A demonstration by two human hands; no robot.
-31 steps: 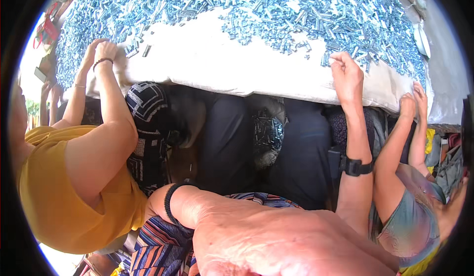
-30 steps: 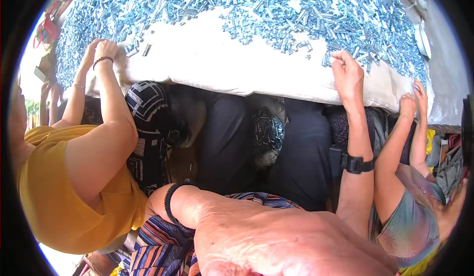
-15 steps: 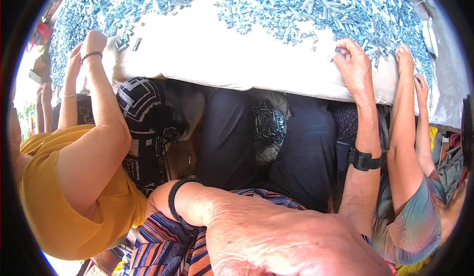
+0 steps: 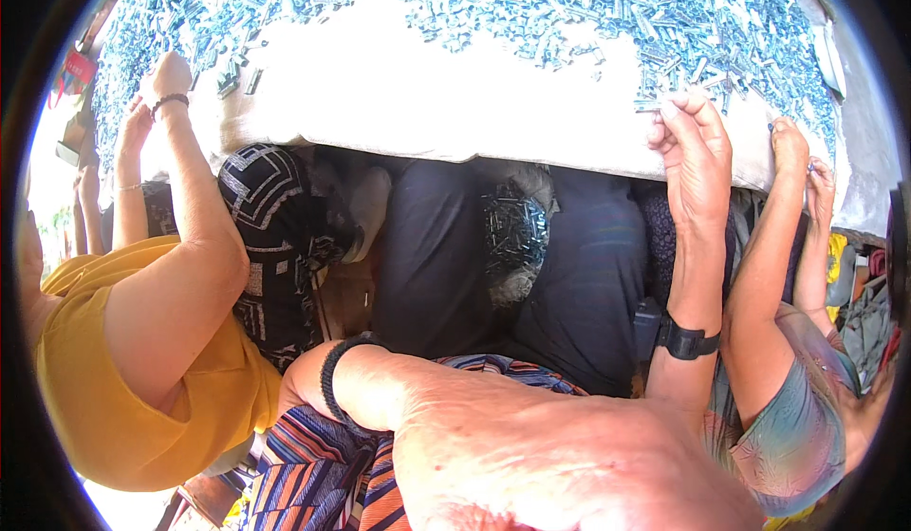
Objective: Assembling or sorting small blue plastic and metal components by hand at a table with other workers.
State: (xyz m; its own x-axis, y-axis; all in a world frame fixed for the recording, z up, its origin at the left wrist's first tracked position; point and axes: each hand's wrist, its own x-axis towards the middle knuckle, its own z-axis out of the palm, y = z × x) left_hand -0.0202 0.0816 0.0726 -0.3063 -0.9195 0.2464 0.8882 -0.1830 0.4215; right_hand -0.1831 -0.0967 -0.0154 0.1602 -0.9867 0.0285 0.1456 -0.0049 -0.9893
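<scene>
My left hand (image 4: 579, 455), with a black band at the wrist, is bent across the bottom of the picture, very near the camera. Its back shows; its fingers are hidden. At the right, my right hand (image 4: 697, 156) is raised by the near edge of the white cloth (image 4: 380, 85), thumb and forefinger pinched at a small metal tube (image 4: 647, 106). A dark band circles that wrist. Beyond lies a broad heap of small shiny metal tubes (image 4: 560, 9), bluish in the glare, with a few loose ones along its near side.
Between my dark-trousered legs sits a clear bag of small metal pieces (image 4: 515, 235). A co-worker in a yellow top (image 4: 142, 370) reaches to the heap at my left. Close on my right, another co-worker's arm (image 4: 769, 237) extends to the cloth edge.
My right hand has drawn slightly toward me and to the right, and the metal tube now shows at its fingertips. The right co-worker's hands have lowered from the heap. My left hand stays nearly still.
</scene>
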